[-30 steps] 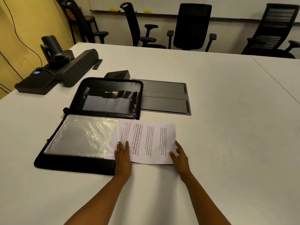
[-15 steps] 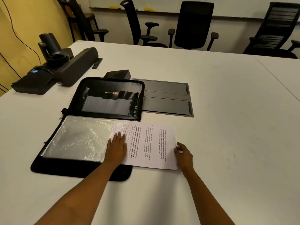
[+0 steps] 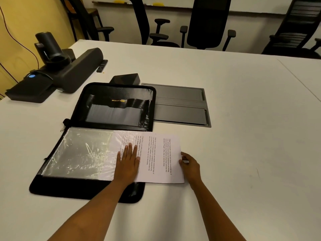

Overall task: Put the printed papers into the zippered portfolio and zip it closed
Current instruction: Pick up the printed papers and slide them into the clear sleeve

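Note:
The black zippered portfolio (image 3: 111, 91) lies open on the white table, lid half at the back, clear plastic sleeve (image 3: 81, 152) in the near half. The printed papers (image 3: 159, 157) lie with their left part under the sleeve's right edge and the rest sticking out onto the table. My left hand (image 3: 127, 164) lies flat, fingers spread, pressing on the sleeve and paper. My right hand (image 3: 190, 165) pinches the paper's right edge with thumb and fingers. A zip pull (image 3: 62, 128) hangs at the portfolio's left spine.
A grey cable hatch (image 3: 180, 105) is set in the table right behind the portfolio. A small black box (image 3: 126, 78) sits behind the lid. A black camera and speaker bar unit (image 3: 52, 70) stands at the far left. Office chairs (image 3: 208, 23) line the far edge.
The paper has slid left, further under the plastic sleeve. My left hand moved from the paper's near left corner up onto the sleeve edge; my right hand followed at the right edge.

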### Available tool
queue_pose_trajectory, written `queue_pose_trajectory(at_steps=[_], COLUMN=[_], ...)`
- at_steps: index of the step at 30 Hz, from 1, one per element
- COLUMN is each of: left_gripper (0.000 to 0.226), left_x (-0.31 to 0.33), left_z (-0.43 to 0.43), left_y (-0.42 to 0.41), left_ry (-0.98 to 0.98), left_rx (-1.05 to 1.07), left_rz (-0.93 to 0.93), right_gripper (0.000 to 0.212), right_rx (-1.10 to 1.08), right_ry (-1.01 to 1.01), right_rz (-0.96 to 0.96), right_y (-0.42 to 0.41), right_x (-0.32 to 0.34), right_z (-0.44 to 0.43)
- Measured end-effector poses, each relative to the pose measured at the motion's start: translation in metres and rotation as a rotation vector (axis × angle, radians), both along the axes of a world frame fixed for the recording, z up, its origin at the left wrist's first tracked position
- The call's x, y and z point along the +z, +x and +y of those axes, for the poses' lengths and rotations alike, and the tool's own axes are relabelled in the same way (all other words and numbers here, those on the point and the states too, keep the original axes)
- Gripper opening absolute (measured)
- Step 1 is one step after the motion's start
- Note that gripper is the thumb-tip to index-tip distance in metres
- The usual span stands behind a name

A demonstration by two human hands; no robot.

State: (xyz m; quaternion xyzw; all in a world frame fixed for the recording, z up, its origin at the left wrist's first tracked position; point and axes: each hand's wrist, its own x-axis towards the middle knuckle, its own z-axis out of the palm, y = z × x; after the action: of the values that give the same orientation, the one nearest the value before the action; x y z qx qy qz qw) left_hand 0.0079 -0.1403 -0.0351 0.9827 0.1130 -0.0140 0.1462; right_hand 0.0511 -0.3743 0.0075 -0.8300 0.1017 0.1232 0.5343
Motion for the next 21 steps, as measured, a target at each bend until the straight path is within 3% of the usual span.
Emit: queue_pose_trajectory(at_steps=[7,13,21], left_gripper=[0.050,0.052,0.056], left_x=[0.012,0.011,0.010], left_z=[0.003,0.032,0.039], left_y=[-0.010,-0.045,-0.066], left_ry=[-0.159,-0.092,-0.030], left_rx=[0.010,0.033,-0.043], left_rz=[-0.092,-0.062,0.056], right_gripper=[0.037,0.034,0.038], right_rx=[-0.120,-0.194,-0.131], right_ry=[-0.053,-0.065,-0.059], right_rz=[-0.086,-0.098,-0.062], right_y=[-0.028,-0.061,-0.081], right_x=[0.002,0.001,0.004], right_z=[-0.001,0.005,0.043])
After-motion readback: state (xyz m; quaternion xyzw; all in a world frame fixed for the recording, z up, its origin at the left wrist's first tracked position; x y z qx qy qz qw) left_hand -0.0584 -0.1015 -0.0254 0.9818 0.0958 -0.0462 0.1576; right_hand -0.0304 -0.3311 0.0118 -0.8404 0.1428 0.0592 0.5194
